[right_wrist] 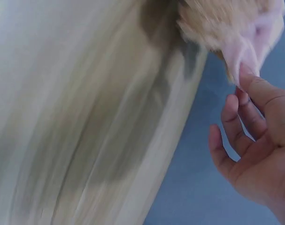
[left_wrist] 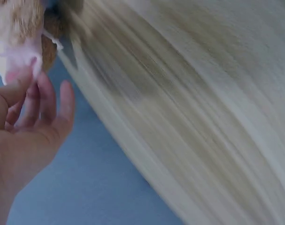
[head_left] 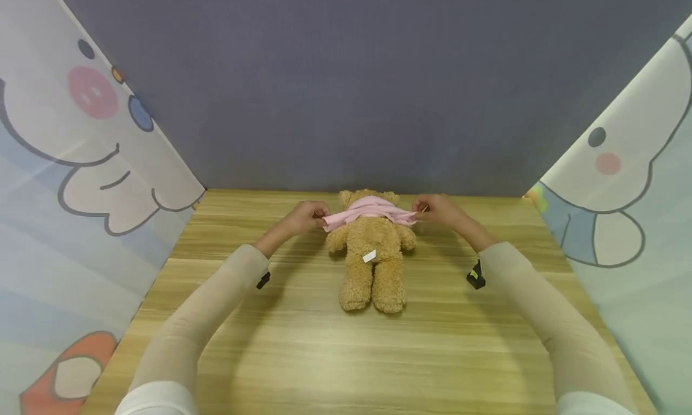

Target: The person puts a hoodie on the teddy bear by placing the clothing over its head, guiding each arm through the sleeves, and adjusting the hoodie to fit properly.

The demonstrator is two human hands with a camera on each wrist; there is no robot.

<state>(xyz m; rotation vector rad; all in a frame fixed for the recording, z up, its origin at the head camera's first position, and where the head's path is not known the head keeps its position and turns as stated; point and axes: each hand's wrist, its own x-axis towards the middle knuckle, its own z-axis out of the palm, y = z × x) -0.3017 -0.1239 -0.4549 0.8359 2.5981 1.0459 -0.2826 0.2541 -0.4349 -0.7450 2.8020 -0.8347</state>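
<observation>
A tan teddy bear (head_left: 374,241) lies on the wooden table with its ears toward the back edge and its legs toward me. A small white tag shows low on its body. Across its head and neck stretches a pink cloth (head_left: 370,207), which hides part of the head. My left hand (head_left: 308,217) pinches the left end of the cloth between thumb and fingertips. On the other side, my right hand (head_left: 439,211) pinches the right end. Both wrist views show the cloth (right_wrist: 245,54) gripped at thumb and fingertip, the other fingers loosely bent.
A dark grey panel (head_left: 367,90) rises behind the table (head_left: 324,355). Side panels with cartoon prints stand at left (head_left: 81,181) and right (head_left: 611,181). Small black devices sit at both wrists.
</observation>
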